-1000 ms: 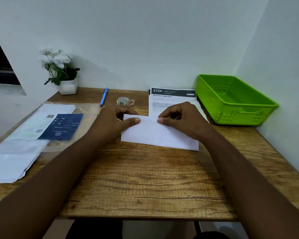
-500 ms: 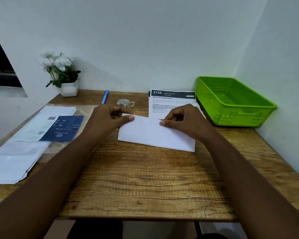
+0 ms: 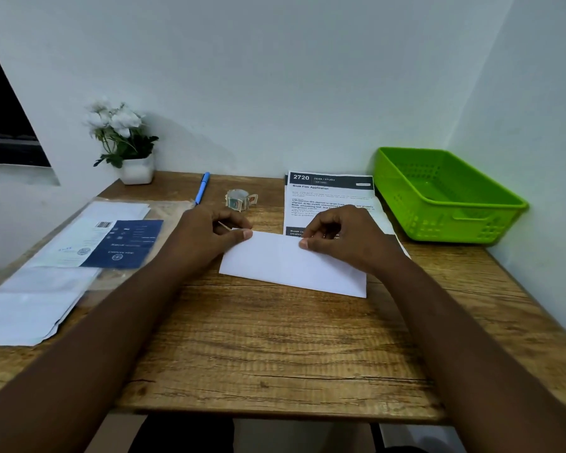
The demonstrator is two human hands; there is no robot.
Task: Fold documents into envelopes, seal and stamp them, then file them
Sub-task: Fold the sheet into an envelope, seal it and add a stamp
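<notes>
A white folded sheet [image 3: 291, 266] lies flat in the middle of the wooden desk [image 3: 275, 348]. My left hand [image 3: 206, 237] pinches its far left corner with thumb and fingers. My right hand [image 3: 343, 237] grips the far edge near the middle, thumb on top. A printed document [image 3: 330, 197] lies just behind the sheet, partly covered by my right hand. A roll of stamps [image 3: 241, 199] sits behind my left hand. A pack of envelopes in clear plastic [image 3: 79, 250] lies at the left.
A green plastic basket [image 3: 445, 197] stands at the back right against the wall. A blue pen [image 3: 202, 188] lies at the back, and a white pot of flowers [image 3: 128, 142] stands in the back left corner. Walls close off the back and right.
Both hands and the folded sheet have shifted slightly to the left and away from me. My grip on the far edge is unchanged.
</notes>
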